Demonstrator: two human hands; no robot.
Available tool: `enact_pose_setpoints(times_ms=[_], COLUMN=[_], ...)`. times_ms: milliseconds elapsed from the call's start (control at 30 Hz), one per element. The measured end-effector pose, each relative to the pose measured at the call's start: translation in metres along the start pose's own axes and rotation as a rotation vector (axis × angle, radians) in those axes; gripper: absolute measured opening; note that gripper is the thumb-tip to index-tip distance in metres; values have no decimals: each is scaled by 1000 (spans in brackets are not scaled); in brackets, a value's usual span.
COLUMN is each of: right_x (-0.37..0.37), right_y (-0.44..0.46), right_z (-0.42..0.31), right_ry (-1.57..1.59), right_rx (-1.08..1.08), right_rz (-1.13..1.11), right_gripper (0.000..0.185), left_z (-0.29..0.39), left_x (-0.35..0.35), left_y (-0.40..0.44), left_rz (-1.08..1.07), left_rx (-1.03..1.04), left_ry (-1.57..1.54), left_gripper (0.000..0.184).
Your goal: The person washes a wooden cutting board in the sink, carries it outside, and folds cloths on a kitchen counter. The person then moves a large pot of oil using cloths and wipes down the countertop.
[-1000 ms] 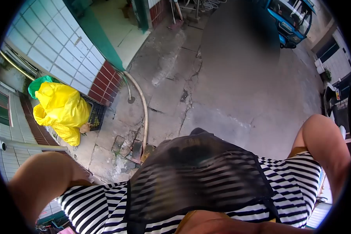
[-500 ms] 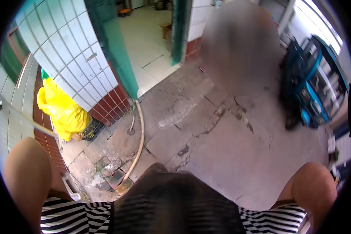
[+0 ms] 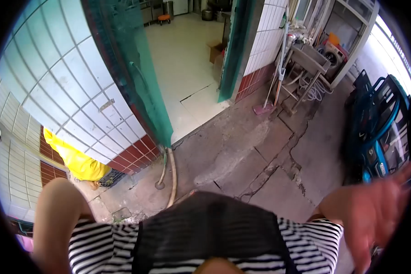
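Note:
At the right edge, in front of the lower part of the blue vehicle (image 3: pixel 374 137), my right hand (image 3: pixel 379 214) is raised and blurred by motion. Its fingers look spread, and nothing shows in them. Only the upper arm and bent elbow of my left arm appear at the lower left; my left hand is out of view. A dark apron (image 3: pixel 210 228) covers the striped shirt on my body.
Green strip curtains (image 3: pixel 150 91) frame a doorway to a pale floor (image 3: pixel 187 59). A hose (image 3: pixel 173 176) lies by the tiled wall. Yellow bags (image 3: pixel 73 160) sit left. A metal sink (image 3: pixel 309 58) and a pink broom (image 3: pixel 263 108) stand beyond the cracked pavement (image 3: pixel 242 150).
The view has turned toward the doorway, and the sink and broom show clearly. My right hand has come into view at the right. The large blurred patch is gone.

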State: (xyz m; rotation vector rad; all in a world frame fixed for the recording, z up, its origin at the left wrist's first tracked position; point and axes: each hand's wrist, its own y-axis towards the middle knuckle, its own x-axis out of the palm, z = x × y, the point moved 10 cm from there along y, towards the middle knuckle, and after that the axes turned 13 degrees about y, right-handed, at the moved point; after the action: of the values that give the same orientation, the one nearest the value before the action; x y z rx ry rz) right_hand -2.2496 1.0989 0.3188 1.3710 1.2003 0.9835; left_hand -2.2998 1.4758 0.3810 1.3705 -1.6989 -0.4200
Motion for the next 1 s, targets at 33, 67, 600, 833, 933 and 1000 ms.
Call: enact_pose_setpoints(times_ms=[33, 67, 600, 833, 933, 1000], right_x=[-13, -30, -266, -325, -287, -247], right_y=[-15, -39, -693, -597, -585, -601], right_z=[38, 84, 455, 682, 744, 796], right_ry=[-65, -165, -569, -622, -541, -573], right_rx=[75, 207, 2196, 2060, 2245, 2213], right_rz=[84, 165, -948, -156, -152, -512], right_gripper=[46, 46, 43, 29, 27, 28], left_z=[-13, -27, -198, -86, -79, -82], left_x=[-7, -18, -49, -281, -270, -257], left_y=[-9, -24, -810, -833, -843, -860], left_rz=[69, 141, -2170, -2565, -2156, -1949], left_rx=[67, 105, -1377, -2261, -2641, -2771], left_ry=[27, 38, 281, 551, 771, 828], left_gripper=[45, 45, 30, 38, 38, 38])
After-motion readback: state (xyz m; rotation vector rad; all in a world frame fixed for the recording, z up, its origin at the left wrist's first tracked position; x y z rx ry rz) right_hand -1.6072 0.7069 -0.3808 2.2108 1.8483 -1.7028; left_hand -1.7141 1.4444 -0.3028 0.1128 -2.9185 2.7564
